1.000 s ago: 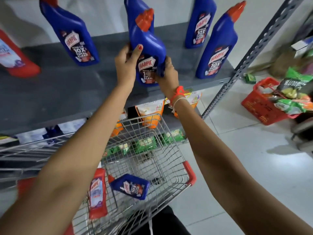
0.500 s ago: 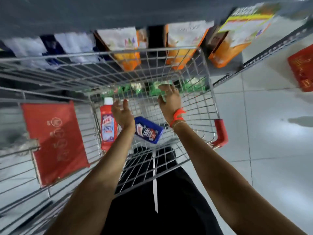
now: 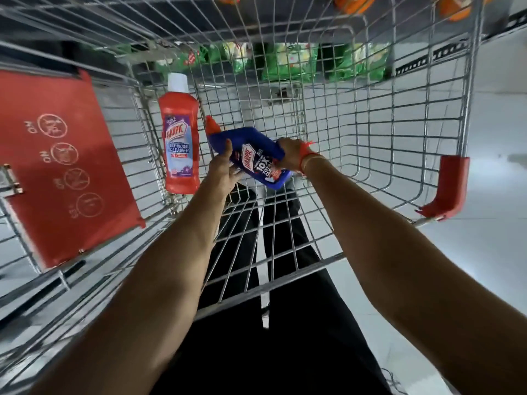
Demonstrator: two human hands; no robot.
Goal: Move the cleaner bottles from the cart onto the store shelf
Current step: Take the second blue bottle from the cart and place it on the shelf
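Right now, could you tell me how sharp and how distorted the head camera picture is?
Head view: wide-angle bending bows the cart wires; the red bottle label reads sharply; the blue bottle, between left hand and right hand, is slightly smeared; packets beyond the mesh are blurred.

"HARPIC BATHROOM CLEANER 10X" on the red bottle (image 3: 179,146); "HARPIC 10X" on the blue bottle (image 3: 251,155); "NO" on the red flap (image 3: 65,166).

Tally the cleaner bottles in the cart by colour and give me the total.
Blue bottle, lying tilted in the cart, gripped by the left hand and the right hand: 1
Red bottle with a white cap, against the cart's left wall: 1
Total: 2
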